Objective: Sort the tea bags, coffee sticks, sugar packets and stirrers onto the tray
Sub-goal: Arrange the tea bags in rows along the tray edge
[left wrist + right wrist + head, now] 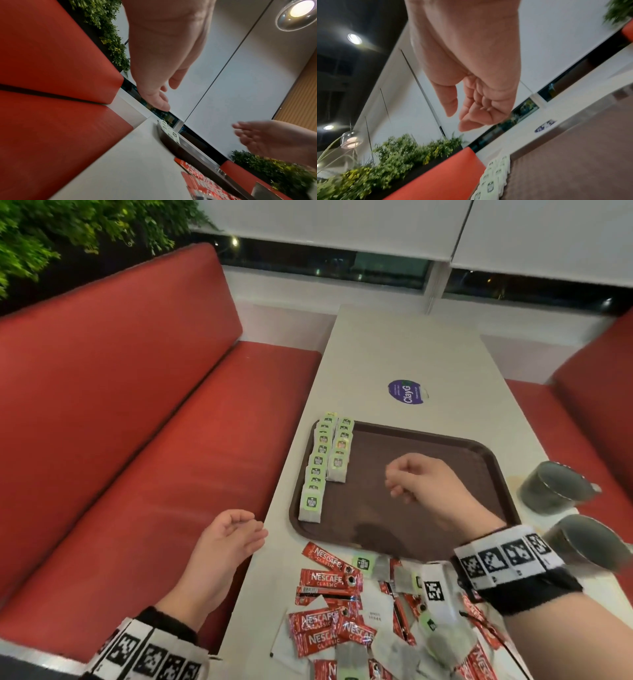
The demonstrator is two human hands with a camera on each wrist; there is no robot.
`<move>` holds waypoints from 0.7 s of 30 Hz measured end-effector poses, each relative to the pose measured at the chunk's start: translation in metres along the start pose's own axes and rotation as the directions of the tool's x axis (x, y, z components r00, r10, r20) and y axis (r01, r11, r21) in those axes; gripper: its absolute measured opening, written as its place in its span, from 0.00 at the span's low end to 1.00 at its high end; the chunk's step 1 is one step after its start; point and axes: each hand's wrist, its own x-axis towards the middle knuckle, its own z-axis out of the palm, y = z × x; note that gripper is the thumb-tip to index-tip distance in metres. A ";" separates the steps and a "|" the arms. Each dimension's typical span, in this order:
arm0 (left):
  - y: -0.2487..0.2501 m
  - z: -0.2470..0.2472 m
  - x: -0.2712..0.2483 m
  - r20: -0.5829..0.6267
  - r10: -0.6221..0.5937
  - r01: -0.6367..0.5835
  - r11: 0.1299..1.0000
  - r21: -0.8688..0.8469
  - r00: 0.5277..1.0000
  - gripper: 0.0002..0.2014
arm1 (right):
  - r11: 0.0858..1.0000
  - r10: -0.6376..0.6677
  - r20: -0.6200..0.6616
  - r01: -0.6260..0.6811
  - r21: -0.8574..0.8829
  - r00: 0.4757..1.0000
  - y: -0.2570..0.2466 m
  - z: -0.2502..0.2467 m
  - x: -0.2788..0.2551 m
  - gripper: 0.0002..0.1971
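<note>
A brown tray (479, 450) lies on the white table. Two rows of green-labelled tea bags (325, 460) line its left side, seen also as tea bags (494, 174) in the right wrist view. My right hand (397, 481) hovers over the tray's middle, fingers loosely curled, holding nothing. My left hand (239, 529) hangs off the table's left edge, fingers relaxed and empty. In front of the tray lies a mixed heap of red coffee sticks (329, 580), tea bags (394, 645) and a white sugar packet (375, 616). Coffee sticks (205, 185) show in the left wrist view.
Two dark metal cups (555, 484) (585, 546) stand right of the tray. A round purple sticker (406, 392) sits on the table beyond it. Red bench seats (137, 440) flank the table on both sides.
</note>
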 end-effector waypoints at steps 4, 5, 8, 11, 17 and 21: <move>-0.009 -0.003 -0.011 0.007 -0.003 0.002 1.000 0.020 1.000 0.04 | 0.999 0.029 -0.061 -0.030 -0.011 0.998 0.026 -0.040 -0.068 0.02; -0.010 -0.001 -0.014 0.011 0.002 -0.003 0.999 0.042 1.000 0.03 | 0.998 0.052 -0.077 -0.053 -0.016 0.996 0.034 -0.048 -0.082 0.02; -0.014 0.009 -0.024 0.044 0.027 -0.034 0.985 0.170 0.999 0.03 | 0.988 0.107 -0.102 -0.118 -0.102 0.989 0.057 -0.061 -0.117 0.02; -0.016 0.026 -0.038 0.120 0.050 -0.087 0.938 0.334 0.991 0.03 | 0.963 0.107 -0.119 -0.132 -0.237 0.987 0.076 -0.067 -0.140 0.03; -0.015 0.070 -0.070 0.320 0.079 -0.267 0.753 0.602 0.944 0.03 | 0.842 0.105 0.053 -0.060 -0.535 0.993 0.098 -0.061 -0.175 0.07; -0.025 0.104 -0.084 0.462 0.051 -0.385 0.638 0.667 0.885 0.04 | 0.756 0.000 0.044 0.029 -0.654 0.999 0.108 -0.046 -0.179 0.17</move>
